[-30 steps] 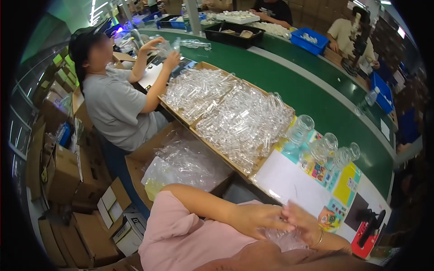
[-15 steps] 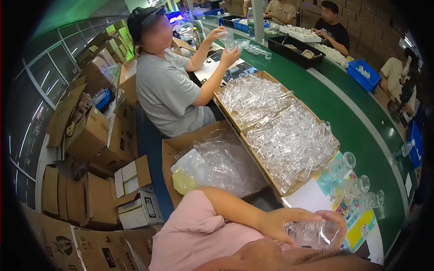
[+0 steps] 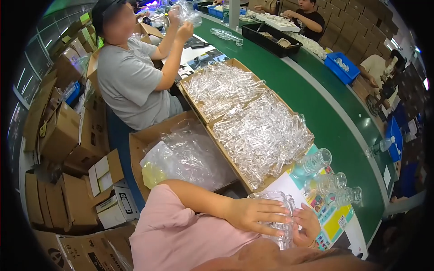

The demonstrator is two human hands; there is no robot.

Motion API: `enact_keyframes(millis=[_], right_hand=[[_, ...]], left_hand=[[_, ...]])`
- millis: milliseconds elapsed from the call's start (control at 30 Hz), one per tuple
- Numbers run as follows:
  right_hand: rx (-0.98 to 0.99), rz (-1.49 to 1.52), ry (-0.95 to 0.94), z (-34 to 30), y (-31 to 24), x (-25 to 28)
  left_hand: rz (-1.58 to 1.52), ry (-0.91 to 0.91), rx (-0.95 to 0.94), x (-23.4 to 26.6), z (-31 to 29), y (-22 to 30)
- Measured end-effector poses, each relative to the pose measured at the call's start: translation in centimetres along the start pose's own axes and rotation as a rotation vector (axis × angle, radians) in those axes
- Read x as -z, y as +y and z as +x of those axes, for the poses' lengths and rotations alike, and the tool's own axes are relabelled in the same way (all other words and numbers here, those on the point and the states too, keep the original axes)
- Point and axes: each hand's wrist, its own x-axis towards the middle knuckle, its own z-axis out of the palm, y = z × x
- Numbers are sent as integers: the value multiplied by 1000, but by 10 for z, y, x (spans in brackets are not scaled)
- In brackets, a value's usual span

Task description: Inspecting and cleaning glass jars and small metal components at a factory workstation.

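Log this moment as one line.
left hand: on clear plastic jar | right hand: holding same jar | cardboard trays of clear jars: ahead

Green conveyor table carries cardboard trays (clear glass pieces inside) and glass jars.

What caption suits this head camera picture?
Both hands, left hand and right hand, hold a clear glass piece beside trays of glassware.

Forward of the hands, a cardboard tray heaped with clear plastic pieces blocks the way. Three clear jars stand close on the right. Bare green conveyor belt lies open beyond.
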Motion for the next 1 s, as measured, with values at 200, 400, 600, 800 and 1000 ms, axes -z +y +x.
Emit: enact_keyframes(millis=[200, 400, 600, 800, 1000], right_hand=[[-445, -152, 55, -64, 17, 21], [-585, -466, -182, -166, 16, -14], [-507, -545, -178, -169, 27, -27], [-418, -687, -153, -201, 39, -33], [-387, -713, -212, -190, 34, -23]], left_hand=[[-258, 367, 575, 30, -23, -72], [-566, 644, 1149, 66, 96, -255], [-567, 263, 1168, -26, 110, -403], [229, -312, 1139, -87, 126, -419], [583, -435, 1005, -37, 107, -389]])
